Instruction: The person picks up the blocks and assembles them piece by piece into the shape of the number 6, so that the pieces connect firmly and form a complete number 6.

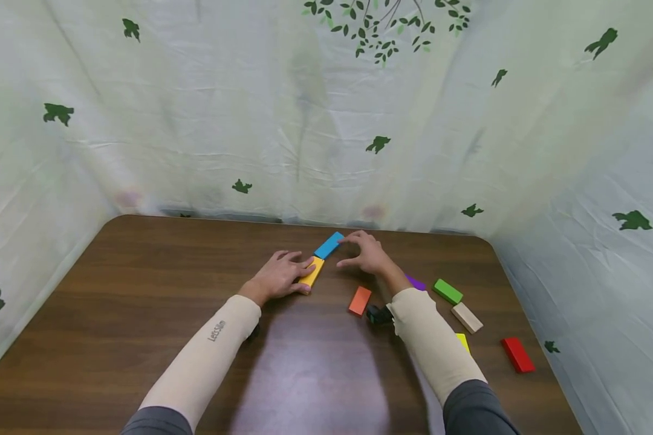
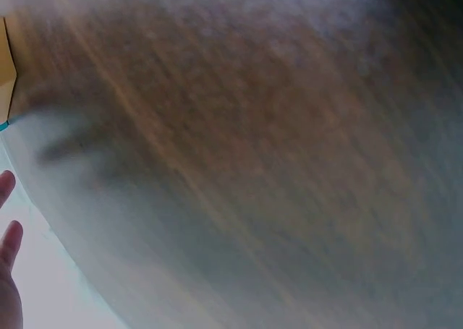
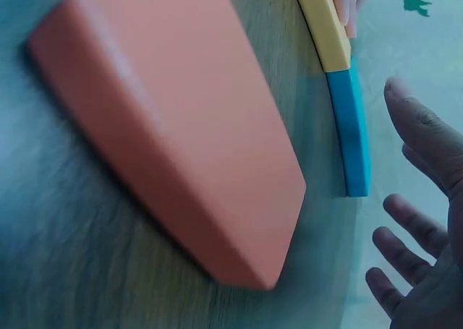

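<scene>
My left hand [image 1: 279, 277] holds an amber block [image 1: 314, 272] between thumb and fingers, flat on the table. End to end with it, at its far end, lies a blue block [image 1: 329, 245]; in the right wrist view the amber block [image 3: 323, 25] and the blue block [image 3: 349, 134] meet. My right hand [image 1: 367, 252] is just right of the blue block, thumb and fingers spread and apart from it in the right wrist view. An orange block [image 1: 360, 300] lies nearer, below the right hand. The left wrist view catches only some left fingertips [image 2: 9, 246] and the amber block's edge [image 2: 6, 72].
Right of the right forearm lie a green block [image 1: 448, 291], a beige block [image 1: 467, 317] and a red block [image 1: 517, 354]. The forearm partly covers a purple block [image 1: 416, 283] and a yellow block [image 1: 463, 342]. White curtains [image 1: 196, 121] surround the brown table [image 1: 114, 302].
</scene>
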Demonstrator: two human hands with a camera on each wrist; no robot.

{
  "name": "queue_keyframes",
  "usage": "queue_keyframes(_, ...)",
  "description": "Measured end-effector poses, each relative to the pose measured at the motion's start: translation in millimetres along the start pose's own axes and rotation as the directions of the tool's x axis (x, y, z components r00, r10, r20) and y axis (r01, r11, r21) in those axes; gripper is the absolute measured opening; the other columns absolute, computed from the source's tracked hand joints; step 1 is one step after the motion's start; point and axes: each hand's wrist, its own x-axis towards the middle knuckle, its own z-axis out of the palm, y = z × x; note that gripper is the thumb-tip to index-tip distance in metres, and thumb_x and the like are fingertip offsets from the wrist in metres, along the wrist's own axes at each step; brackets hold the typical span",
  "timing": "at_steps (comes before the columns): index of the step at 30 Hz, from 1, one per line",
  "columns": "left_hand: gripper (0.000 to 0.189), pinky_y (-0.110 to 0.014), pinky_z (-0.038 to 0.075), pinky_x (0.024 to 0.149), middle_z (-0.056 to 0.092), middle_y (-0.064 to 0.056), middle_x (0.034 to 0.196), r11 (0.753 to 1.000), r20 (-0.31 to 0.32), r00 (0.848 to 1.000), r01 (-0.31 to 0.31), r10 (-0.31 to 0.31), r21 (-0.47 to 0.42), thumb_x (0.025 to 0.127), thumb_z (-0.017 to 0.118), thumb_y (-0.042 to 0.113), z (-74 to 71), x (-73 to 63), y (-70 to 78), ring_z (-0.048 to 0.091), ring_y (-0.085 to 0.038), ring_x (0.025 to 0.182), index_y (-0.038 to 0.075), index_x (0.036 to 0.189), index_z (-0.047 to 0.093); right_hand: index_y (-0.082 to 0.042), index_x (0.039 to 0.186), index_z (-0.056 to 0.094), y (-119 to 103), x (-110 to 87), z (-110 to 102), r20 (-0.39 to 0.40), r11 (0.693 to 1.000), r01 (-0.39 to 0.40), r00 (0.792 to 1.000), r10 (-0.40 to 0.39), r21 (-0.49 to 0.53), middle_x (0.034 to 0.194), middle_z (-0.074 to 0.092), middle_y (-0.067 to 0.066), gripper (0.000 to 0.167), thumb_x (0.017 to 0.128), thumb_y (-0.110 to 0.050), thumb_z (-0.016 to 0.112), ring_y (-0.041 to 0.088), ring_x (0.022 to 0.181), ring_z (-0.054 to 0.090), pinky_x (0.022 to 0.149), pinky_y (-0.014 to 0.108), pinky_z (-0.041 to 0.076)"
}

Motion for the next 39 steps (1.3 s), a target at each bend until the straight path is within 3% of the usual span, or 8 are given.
queue_keyframes(12, 0.061, -0.055, 0.025, 0.108, 0.042, -0.004, 0.149, 1.000, -0.004, 1.000, 0.002, -0.002, 0.020, 0.093, 0.056, 0.047, 2.5, -2.6, -2.5, 0.036, -0.037, 0.136, 0.014, 0.144, 0.046, -0.013, 0.128, 0.063, 1, -24.5, -5, 0.049, 0.993, 0.116, 0.992, -0.115, -0.030, 0.132, 0.050, 0.013, 0.054, 0.080, -0.031, 0.080, 0.034, 0.125, 0.044, 0.105, 0.063, 0.025)
queue_keyframes(19, 0.058, -0.055, 0.026, 0.107, 0.040, -0.005, 0.151, 0.999, 0.012, 1.000, -0.001, 0.001, 0.039, 0.096, 0.053, 0.045, 2.1, -3.5, -1.6, 0.036, -0.037, 0.136, 0.014, 0.145, 0.045, -0.008, 0.125, 0.065, 3, -37.6, -5, 0.086, 0.982, 0.189, 0.978, -0.190, 0.018, 0.125, 0.056, 0.011, 0.053, 0.078, -0.027, 0.082, 0.030, 0.119, 0.050, 0.102, 0.049, 0.039)
queue_keyframes(30, 0.058, -0.057, 0.027, 0.106, 0.041, -0.007, 0.150, 1.000, -0.008, 1.000, -0.004, 0.004, 0.020, 0.095, 0.054, 0.044, 0.8, -2.4, -2.2, 0.037, -0.037, 0.135, 0.013, 0.144, 0.046, -0.009, 0.126, 0.064, 2, -56.6, -6, 0.137, 0.978, 0.198, 0.969, -0.205, 0.066, 0.125, 0.057, 0.009, 0.052, 0.078, -0.023, 0.082, 0.028, 0.119, 0.051, 0.101, 0.048, 0.040)
queue_keyframes(35, 0.059, -0.057, 0.026, 0.107, 0.039, -0.006, 0.151, 1.000, 0.004, 1.000, 0.002, -0.002, -0.015, 0.095, 0.055, 0.043, 0.8, 0.2, -1.1, 0.036, -0.038, 0.136, 0.013, 0.145, 0.044, -0.009, 0.125, 0.065, 8, -63.3, -6, 0.159, 0.968, 0.244, 0.955, -0.251, 0.062, 0.122, 0.059, 0.006, 0.052, 0.078, -0.023, 0.082, 0.025, 0.116, 0.053, 0.100, 0.045, 0.041)
queue_keyframes(39, 0.059, -0.057, 0.027, 0.106, 0.040, -0.007, 0.151, 1.000, 0.006, 1.000, -0.001, 0.001, -0.003, 0.095, 0.055, 0.043, 0.3, 1.2, 0.4, 0.036, -0.038, 0.136, 0.012, 0.145, 0.045, -0.009, 0.124, 0.065, 11, -68.4, -7, 0.198, 0.952, 0.300, 0.931, -0.306, 0.062, 0.122, 0.059, 0.006, 0.052, 0.078, -0.025, 0.082, 0.024, 0.115, 0.053, 0.098, 0.043, 0.043)
